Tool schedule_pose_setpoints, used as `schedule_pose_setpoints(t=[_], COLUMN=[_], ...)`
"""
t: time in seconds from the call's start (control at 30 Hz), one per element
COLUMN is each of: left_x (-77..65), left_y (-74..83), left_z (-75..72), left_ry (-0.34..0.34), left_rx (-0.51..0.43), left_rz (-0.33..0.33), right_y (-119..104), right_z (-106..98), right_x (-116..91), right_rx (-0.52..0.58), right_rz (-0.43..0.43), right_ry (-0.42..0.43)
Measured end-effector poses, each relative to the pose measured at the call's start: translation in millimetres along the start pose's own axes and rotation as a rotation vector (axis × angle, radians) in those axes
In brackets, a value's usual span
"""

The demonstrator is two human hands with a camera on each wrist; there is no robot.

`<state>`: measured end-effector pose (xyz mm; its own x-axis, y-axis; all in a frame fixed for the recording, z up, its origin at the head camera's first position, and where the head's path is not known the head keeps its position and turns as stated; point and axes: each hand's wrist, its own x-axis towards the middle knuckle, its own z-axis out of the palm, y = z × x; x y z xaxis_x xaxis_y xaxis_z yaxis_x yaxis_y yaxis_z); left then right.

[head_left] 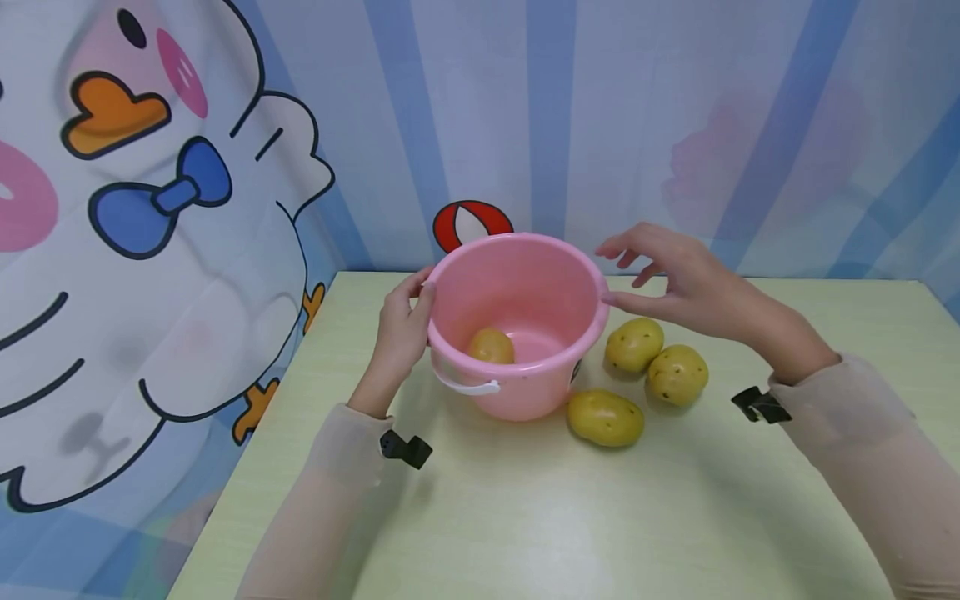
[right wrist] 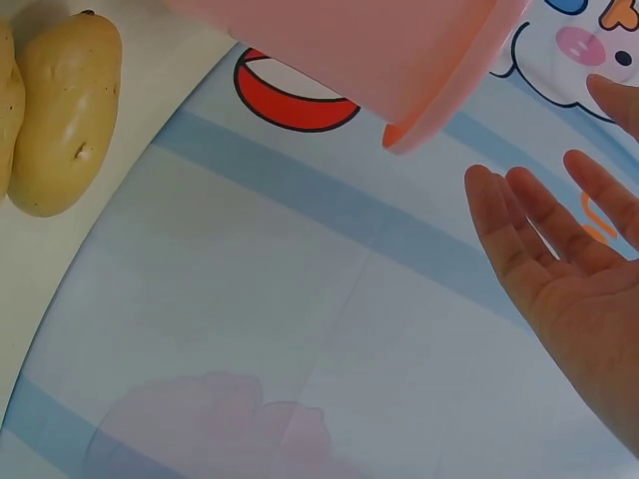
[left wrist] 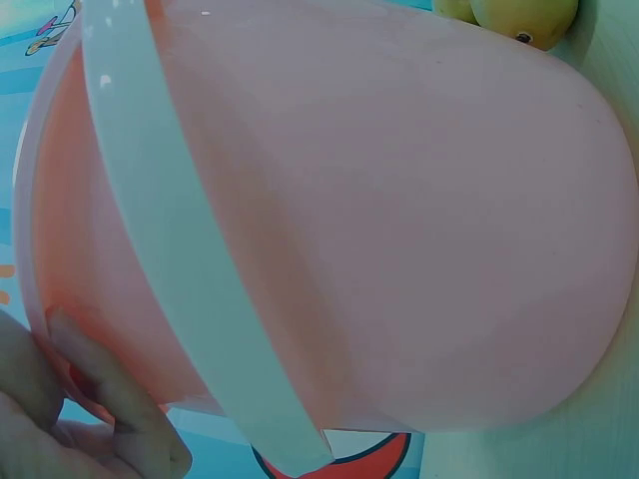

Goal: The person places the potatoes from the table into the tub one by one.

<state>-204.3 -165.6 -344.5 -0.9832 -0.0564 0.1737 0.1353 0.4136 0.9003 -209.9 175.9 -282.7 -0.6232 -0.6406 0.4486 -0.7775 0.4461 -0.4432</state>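
A pink bucket (head_left: 525, 396) stands on the table, its mouth facing up toward the head camera. Its pale handle (left wrist: 185, 230) hangs down along the outside wall. Inside lies one potato (head_left: 491, 346). My left hand (head_left: 402, 323) grips the rim at the left, with the thumb on the near side. On the other side, my right hand (head_left: 678, 279) has its fingers spread, thumb tip right at the rim and fingertips apart from it in the right wrist view. Three potatoes lie right of the bucket: one in front (head_left: 605, 417), two behind it (head_left: 634, 344) (head_left: 677, 375).
The pale table (head_left: 525, 517) ends at a back edge close behind the bucket. A printed cloth wall (head_left: 622, 125) rises there, with a cartoon bird (head_left: 82, 333) at the left. Black clips (head_left: 406, 449) sit on both sleeves.
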Motion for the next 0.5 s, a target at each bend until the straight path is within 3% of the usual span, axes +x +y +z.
schedule_pose_setpoints(t=[0.27, 0.5], left_x=[0.1, 0.5], left_y=[-1.5, -0.4], left_z=[-0.4, -0.1], left_ry=[0.001, 0.002], left_rx=[-0.002, -0.001], left_rz=[0.01, 0.01], right_y=[0.7, -0.2], right_z=[-1.6, -3.5], right_x=[-3.0, -8.9], right_rx=[-0.015, -0.018], right_rz=[0.009, 0.091], right_ry=[0.002, -0.035])
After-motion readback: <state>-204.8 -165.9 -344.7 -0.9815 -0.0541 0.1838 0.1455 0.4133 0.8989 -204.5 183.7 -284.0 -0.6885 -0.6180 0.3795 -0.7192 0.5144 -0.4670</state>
